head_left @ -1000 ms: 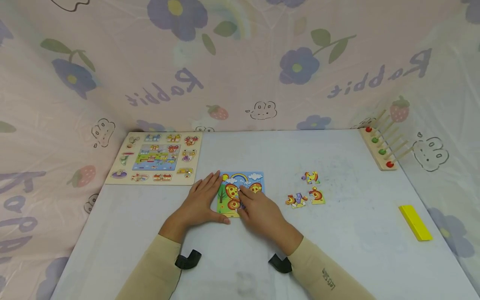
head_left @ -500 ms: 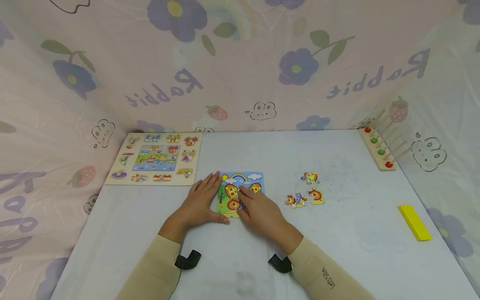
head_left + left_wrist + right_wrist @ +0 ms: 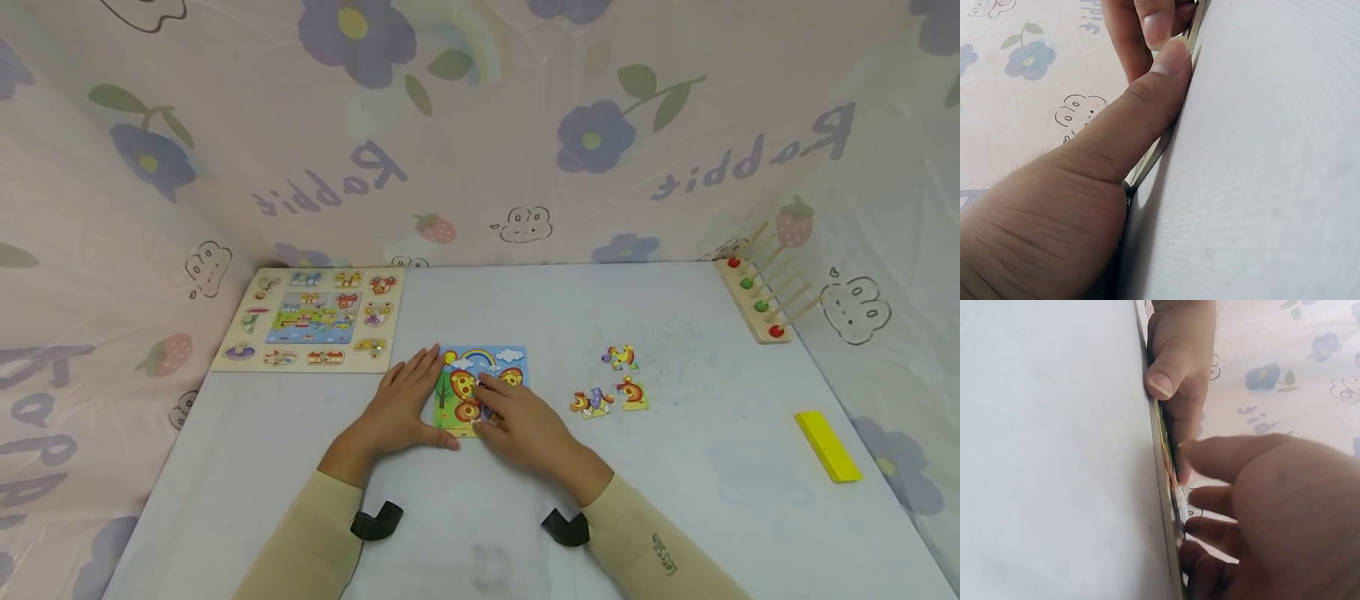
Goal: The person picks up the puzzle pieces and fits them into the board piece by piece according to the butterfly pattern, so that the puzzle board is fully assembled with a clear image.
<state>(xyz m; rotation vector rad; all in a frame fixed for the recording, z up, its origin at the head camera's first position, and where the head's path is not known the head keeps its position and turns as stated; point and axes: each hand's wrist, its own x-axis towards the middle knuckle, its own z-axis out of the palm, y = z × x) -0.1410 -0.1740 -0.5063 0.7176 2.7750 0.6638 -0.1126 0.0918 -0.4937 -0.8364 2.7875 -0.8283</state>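
Observation:
A small butterfly jigsaw puzzle point(image 3: 512, 353), with a rainbow, sun and tree on it, lies flat on the table. My left hand point(image 3: 401, 408) rests along its left side with straight fingers, the thumb at the front edge. Over the puzzle's lower right part, my right hand point(image 3: 532, 429) touches the butterfly's middle with its fingertips and covers what lies beneath. In the right wrist view the right thumb point(image 3: 1229, 456) stands apart from the other fingers, close over the board. Loose puzzle pieces lie to the right: a yellow one point(image 3: 621, 358), a purple-and-orange one point(image 3: 592, 403) and a red-and-yellow one point(image 3: 633, 393).
A wooden picture board point(image 3: 390, 333) lies at the back left of the white table point(image 3: 712, 517). At the back right stands a wooden peg stand point(image 3: 757, 304) with red and green beads. A yellow bar point(image 3: 828, 446) lies near the right edge. Patterned cloth point(image 3: 480, 150) hangs behind.
My right hand has shifted slightly right and its thumb has drawn back a little, showing more of the butterfly's purple body. The left hand, puzzle and loose pieces have stayed in place.

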